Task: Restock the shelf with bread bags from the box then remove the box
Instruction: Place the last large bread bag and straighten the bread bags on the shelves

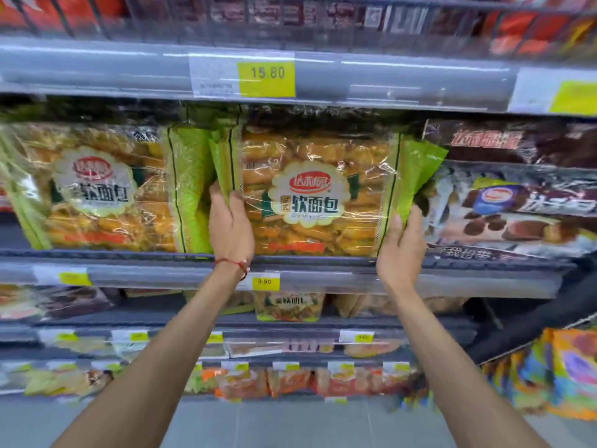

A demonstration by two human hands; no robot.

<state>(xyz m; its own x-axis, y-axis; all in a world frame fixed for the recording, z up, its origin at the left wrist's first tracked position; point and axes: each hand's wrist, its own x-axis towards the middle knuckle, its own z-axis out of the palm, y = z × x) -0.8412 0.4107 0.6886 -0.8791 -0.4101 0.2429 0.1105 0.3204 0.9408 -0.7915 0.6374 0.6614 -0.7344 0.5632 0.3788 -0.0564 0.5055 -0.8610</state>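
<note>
A large clear-and-green bread bag [310,195] stands upright on the middle shelf [161,273], its bottom edge at the shelf front. My left hand [230,221] grips its left green edge, thumb on the front. My right hand [402,240] holds its lower right edge. A second bread bag of the same kind [100,189] stands to its left on the same shelf. The box is not in view.
Dark brown snack bags [517,189] lie stacked to the right of the held bag. The shelf above carries a 15.80 price tag [266,78] on its rail. Lower shelves hold several smaller packs [287,305]. Colourful bags [555,376] hang at the lower right.
</note>
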